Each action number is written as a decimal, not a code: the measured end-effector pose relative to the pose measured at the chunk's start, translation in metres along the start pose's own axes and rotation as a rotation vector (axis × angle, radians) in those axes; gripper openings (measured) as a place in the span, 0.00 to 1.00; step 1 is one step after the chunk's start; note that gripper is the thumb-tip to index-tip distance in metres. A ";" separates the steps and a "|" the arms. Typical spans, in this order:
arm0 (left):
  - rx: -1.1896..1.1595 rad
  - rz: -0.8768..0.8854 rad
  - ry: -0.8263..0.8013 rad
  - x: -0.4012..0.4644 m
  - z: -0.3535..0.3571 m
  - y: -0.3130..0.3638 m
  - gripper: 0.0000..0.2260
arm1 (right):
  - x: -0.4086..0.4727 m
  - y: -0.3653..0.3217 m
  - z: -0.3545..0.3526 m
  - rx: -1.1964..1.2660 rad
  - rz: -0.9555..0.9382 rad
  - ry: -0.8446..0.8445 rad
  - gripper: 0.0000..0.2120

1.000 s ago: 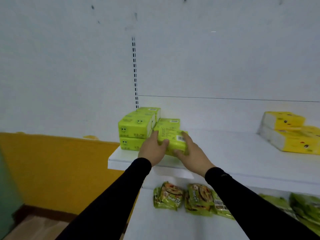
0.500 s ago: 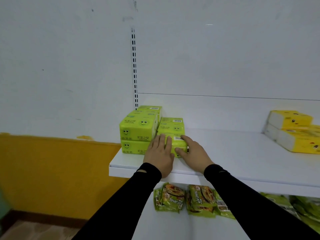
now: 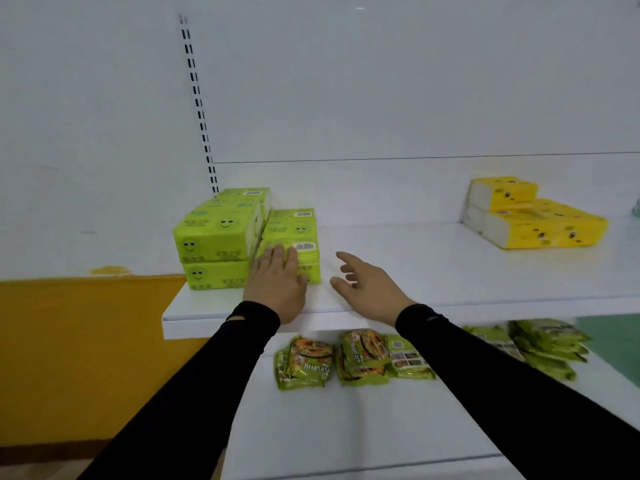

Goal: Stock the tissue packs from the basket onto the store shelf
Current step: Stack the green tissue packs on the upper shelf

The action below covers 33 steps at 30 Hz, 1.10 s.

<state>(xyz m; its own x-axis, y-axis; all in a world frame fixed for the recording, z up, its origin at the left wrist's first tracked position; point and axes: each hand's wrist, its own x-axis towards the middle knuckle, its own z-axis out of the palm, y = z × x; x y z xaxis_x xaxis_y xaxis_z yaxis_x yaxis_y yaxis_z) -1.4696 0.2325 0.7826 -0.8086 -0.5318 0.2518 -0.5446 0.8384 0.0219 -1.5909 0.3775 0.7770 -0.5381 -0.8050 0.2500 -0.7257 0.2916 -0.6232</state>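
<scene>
Two hands up at white store shelf [image 3: 450, 271]. Left hand [image 3: 275, 287] flat on front green tissue pack [image 3: 304, 261], fingers straight, pressing its near face, not curled round it. Right hand [image 3: 369, 289] hovering just right of that pack, fingers loosely spread, gripping nothing, not touching pack. Front pack sitting on shelf near left end, last in a short row of green packs [image 3: 292, 225] running back toward wall. Touching on left: taller two-high stack of green smiley packs [image 3: 218, 242]. Yellow tissue packs [image 3: 533, 220] stacked well apart at right. Lower shelf [image 3: 346, 427]: green noodle packets [image 3: 349, 358] in a row. Basket out of view. Black sleeves on both arms.
</scene>
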 end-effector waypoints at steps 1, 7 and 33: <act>0.009 -0.012 0.005 0.002 -0.001 0.000 0.27 | -0.008 0.003 -0.007 0.000 0.000 0.011 0.28; -0.170 0.025 0.173 -0.017 -0.022 0.036 0.30 | -0.070 0.036 -0.055 0.122 -0.004 0.157 0.21; -0.693 -0.481 -1.134 -0.328 0.529 0.350 0.33 | -0.486 0.532 0.178 0.172 1.060 -0.508 0.30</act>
<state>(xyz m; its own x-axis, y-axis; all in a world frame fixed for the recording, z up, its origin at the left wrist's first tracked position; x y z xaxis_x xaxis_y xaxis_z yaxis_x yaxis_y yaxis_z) -1.5126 0.6375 0.1953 -0.4962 -0.3065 -0.8123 -0.8644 0.2621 0.4291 -1.6391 0.8318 0.1928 -0.5757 -0.3277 -0.7491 0.0675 0.8940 -0.4430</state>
